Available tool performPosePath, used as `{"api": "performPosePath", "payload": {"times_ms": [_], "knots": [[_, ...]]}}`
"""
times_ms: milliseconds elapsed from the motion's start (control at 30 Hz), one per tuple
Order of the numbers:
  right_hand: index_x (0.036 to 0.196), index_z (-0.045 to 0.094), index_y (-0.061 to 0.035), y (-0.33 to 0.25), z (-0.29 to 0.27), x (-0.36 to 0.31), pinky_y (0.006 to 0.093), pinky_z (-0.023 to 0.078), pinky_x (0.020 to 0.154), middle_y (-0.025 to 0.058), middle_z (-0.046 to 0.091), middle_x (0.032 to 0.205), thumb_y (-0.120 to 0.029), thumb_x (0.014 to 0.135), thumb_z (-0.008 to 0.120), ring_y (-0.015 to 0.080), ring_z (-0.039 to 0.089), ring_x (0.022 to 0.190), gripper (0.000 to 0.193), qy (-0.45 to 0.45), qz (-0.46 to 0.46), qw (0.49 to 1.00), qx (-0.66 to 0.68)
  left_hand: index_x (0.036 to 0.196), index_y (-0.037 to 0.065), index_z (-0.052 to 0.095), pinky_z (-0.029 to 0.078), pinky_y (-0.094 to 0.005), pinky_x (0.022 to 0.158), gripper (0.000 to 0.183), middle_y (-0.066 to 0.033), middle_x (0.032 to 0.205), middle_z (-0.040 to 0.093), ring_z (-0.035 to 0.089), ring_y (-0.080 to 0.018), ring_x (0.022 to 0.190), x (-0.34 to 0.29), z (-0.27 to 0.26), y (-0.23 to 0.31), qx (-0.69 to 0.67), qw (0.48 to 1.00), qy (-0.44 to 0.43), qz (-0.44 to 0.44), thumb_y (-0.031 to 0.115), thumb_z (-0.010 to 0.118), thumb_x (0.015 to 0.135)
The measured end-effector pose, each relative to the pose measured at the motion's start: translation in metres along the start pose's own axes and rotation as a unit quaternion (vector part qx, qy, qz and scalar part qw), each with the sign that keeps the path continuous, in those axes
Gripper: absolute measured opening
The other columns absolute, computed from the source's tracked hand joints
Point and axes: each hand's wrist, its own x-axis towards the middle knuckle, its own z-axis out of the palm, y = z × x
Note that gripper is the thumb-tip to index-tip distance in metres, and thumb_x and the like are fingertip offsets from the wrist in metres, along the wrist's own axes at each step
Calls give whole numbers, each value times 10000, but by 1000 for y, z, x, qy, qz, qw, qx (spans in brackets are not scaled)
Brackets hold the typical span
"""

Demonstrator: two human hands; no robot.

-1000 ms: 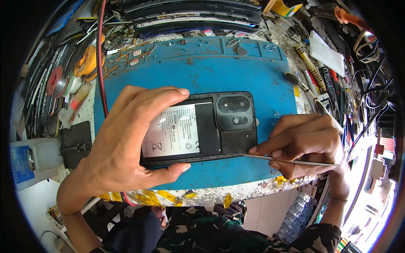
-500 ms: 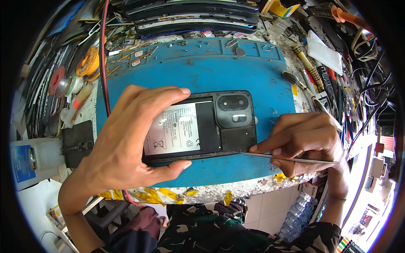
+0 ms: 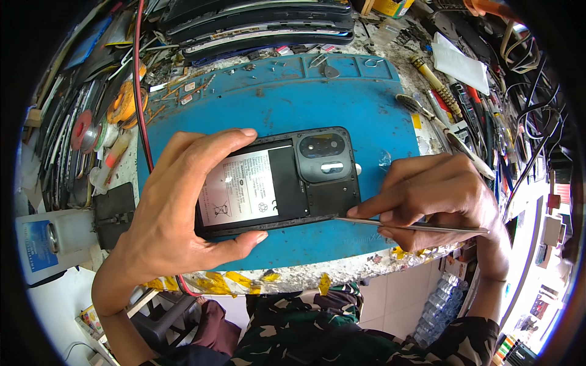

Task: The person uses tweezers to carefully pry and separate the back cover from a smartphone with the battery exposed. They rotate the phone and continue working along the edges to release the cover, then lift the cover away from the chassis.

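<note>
A smartphone (image 3: 332,198) without its back cover lies on a blue work mat (image 3: 256,107), camera block toward the right. Its white-labelled battery (image 3: 241,183) and black inner cover are exposed. My left hand (image 3: 165,201) wraps around the phone's left end, thumb along the near edge and fingers along the far edge. In my right hand (image 3: 436,195) is a thin metal tool, perhaps tweezers (image 3: 421,227), pinched between thumb and fingers. Its tip meets the phone's near right corner, and my index fingertip sits close to that corner. The exact contact at the tip is too small to make out.
Small screws and parts lie in the mat's far tray (image 3: 274,70). A red cable (image 3: 141,91) crosses the left side. Stacked phone panels (image 3: 262,30) stand at the back. Brushes (image 3: 415,105), pens and wires crowd the right; solder spools (image 3: 85,131) sit left.
The whole view has shifted, so phone and mat appear slightly farther left. Both hands keep their hold, and the tool tip stays at the phone's near right corner.
</note>
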Motion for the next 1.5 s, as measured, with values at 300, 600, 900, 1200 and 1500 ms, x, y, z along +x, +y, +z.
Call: {"api": "performPosePath", "payload": {"times_ms": [300, 600, 900, 1200, 1500], "knots": [[698, 659, -67, -3, 4, 1, 305, 552, 582, 150, 789, 923, -28, 764, 834, 211, 693, 686, 192, 17, -11, 1000, -9, 1435, -26, 467, 458, -451, 1037, 913, -208, 1369, 598, 572, -342, 1184, 1, -2, 2, 13, 1000, -7, -1, 247, 894, 675], [678, 655, -59, -1, 3, 0, 307, 553, 569, 155, 788, 921, -18, 755, 836, 208, 690, 660, 201, 24, -3, 1000, -17, 1427, -24, 480, 461, -451, 1035, 902, -205, 1360, 607, 574, -344, 1176, 1, -1, 3, 13, 1000, -8, -6, 246, 891, 670], [694, 657, -49, 0, 2, 0, 315, 562, 569, 172, 783, 908, 25, 745, 813, 217, 702, 667, 180, 16, -5, 1000, 1, 1427, -18, 484, 456, -452, 1041, 894, -197, 1370, 607, 574, -343, 1176, 0, -1, 3, 14, 1000, -13, -5, 251, 886, 675], [672, 639, -56, -4, 1, 0, 308, 559, 543, 171, 782, 875, 64, 721, 793, 214, 699, 655, 202, 27, 11, 999, -18, 1418, -25, 496, 456, -449, 1038, 882, -192, 1367, 608, 572, -340, 1172, 2, -1, 2, 12, 1000, -2, 2, 246, 885, 675], [651, 636, -43, 0, -2, 1, 320, 571, 560, 189, 778, 884, 21, 752, 800, 224, 718, 685, 203, 18, 8, 1000, 4, 1415, -24, 496, 457, -451, 1037, 882, -206, 1366, 604, 573, -342, 1175, 1, -2, 3, 8, 1000, -8, -6, 232, 887, 667]]}}
